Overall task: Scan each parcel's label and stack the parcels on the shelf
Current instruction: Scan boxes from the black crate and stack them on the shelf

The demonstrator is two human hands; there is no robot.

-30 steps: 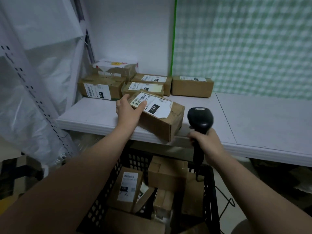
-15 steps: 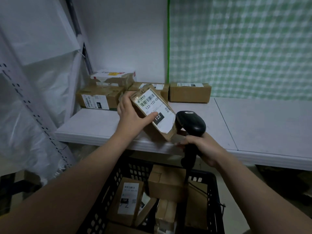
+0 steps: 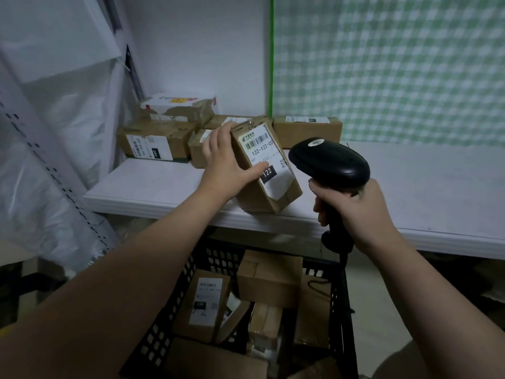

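Left hand (image 3: 226, 162) grasps tilted parcel (image 3: 266, 170) at shelf (image 3: 153, 187) edge | right hand (image 3: 355, 214) clenched round barcode scanner (image 3: 328, 162) | risk: thumb covering label may block scan.

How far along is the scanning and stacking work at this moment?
Done: the stacked parcels lie at the back left of the shelf. In hand: the left hand holds the parcel marked 122 tilted at the shelf's front, label up, and the right hand grips the scanner beside it. Left: the waiting parcels in the black crate below.
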